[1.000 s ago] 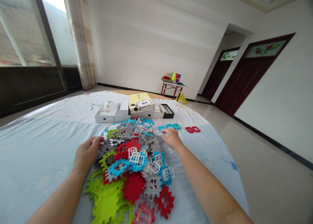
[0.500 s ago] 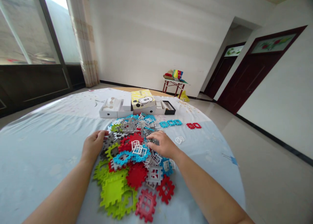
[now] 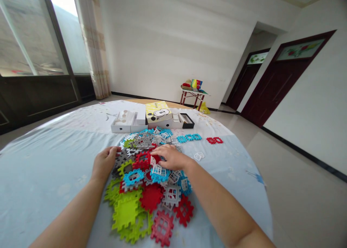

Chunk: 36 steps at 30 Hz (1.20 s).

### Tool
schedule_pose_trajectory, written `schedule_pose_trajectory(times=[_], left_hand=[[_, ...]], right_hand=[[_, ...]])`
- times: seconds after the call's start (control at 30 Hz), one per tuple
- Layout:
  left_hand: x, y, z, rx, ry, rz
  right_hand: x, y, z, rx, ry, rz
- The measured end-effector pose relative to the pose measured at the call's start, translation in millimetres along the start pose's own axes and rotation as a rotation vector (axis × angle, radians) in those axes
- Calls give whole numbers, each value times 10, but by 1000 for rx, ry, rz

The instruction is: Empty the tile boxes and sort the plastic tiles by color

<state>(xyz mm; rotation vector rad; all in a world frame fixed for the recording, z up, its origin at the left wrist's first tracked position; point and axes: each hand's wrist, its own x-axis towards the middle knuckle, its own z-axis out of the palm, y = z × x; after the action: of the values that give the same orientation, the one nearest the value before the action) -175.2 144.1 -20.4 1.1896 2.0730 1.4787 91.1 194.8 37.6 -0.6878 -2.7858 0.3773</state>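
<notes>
A pile of toothed plastic pieces lies on the cloth-covered table, with green squares (image 3: 126, 208) at the near left and red ones (image 3: 151, 198) in the middle. My left hand (image 3: 105, 162) rests at the pile's left edge beside dark grey pieces (image 3: 122, 157), its fingers curled and their tips partly hidden. Over the middle of the pile is my right hand (image 3: 170, 157), fingers bent down onto a red piece, close to a white lattice piece (image 3: 159, 170). Whether the fingertips grip anything is hidden. A blue ring piece (image 3: 133, 178) lies between the hands, nearer me.
Behind the pile stand white box trays (image 3: 121, 127), a yellow cartoon box (image 3: 158, 111) and a black-edged tray (image 3: 188, 120). To the right lie joined blue pieces (image 3: 189, 137), red pieces (image 3: 214, 140) and white lattice pieces (image 3: 199, 156).
My right hand has moved left over the red pieces. The blue ring piece and the white lattice pieces near it have shifted slightly. My left hand has hardly moved.
</notes>
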Motion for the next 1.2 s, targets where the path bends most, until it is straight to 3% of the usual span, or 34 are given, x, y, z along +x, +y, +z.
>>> schedule_pose_trajectory(times=[0.27,0.47,0.63,0.77,0.9,1.07,1.2], left_hand=[[-4,15,-5,29,-2,9],[-36,84,-43,48,-28,-8],[-14,80,-59,77,-49,-43],[-8,95,-60,106,-35,-43],[-21,137,-61,122,-33,-42],[-1,101,-67,119,-23,-30],[37,19,-73,123,-20,-16]], right_hand=[[-197,47,-37,-63,53,96],[-282,76,-75,-89,262,169],[-481,427,-210,-184,420,425],[-740,779,-242,-278,396,634],[-875,905,-182,-260,351,625],[-848,871,-194,-233,451,538],[-929,1026,-280,-299,493,701]])
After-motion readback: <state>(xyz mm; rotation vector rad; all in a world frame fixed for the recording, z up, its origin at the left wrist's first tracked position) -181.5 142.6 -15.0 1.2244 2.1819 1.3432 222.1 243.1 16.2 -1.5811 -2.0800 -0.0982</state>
